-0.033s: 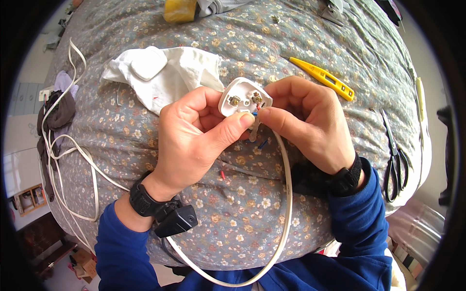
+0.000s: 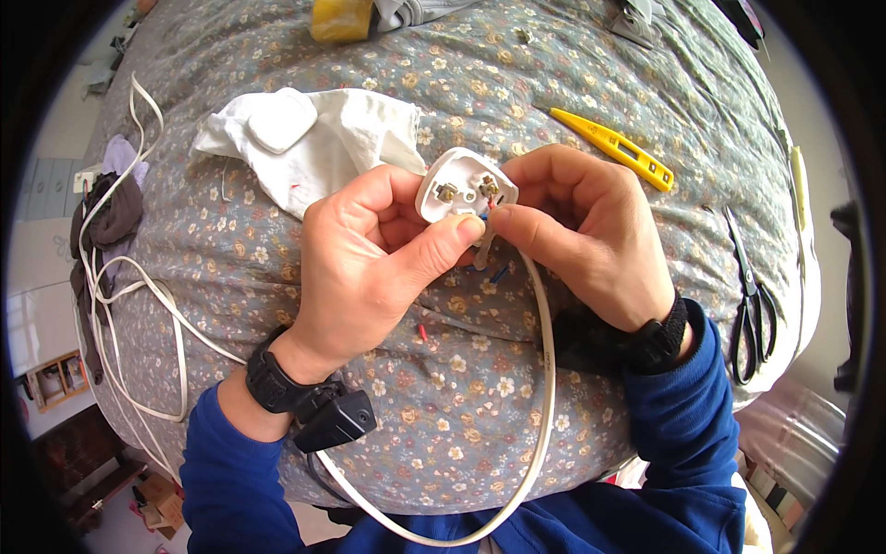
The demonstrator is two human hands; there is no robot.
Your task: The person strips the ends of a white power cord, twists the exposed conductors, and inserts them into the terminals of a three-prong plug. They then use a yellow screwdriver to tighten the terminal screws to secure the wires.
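An opened white plug (image 2: pixel 452 203), its inside facing up with brass terminals showing, is held between both hands over the bedspread. My left hand (image 2: pixel 365 263) is closed on the plug's left and lower edge, thumb across the front. At the plug's right lower edge, my right hand (image 2: pixel 591 235) pinches thumb and fingers together by a short red wire (image 2: pixel 491 205) that reaches a terminal. The fingertips partly hide the wire ends. A blue wire bit shows beside the thumbs. From there a white cable (image 2: pixel 548 369) loops down toward my lap.
A white plug cover (image 2: pixel 283 120) rests on a white cloth (image 2: pixel 355 129). At the right lie a yellow tester-like tool (image 2: pixel 614 148) and black scissors (image 2: pixel 752 305). Snipped red insulation (image 2: pixel 423 333) and blue insulation (image 2: pixel 499 274) lie on the floral bedspread (image 2: pixel 480 83). More white cord (image 2: pixel 115 277) tangles at left.
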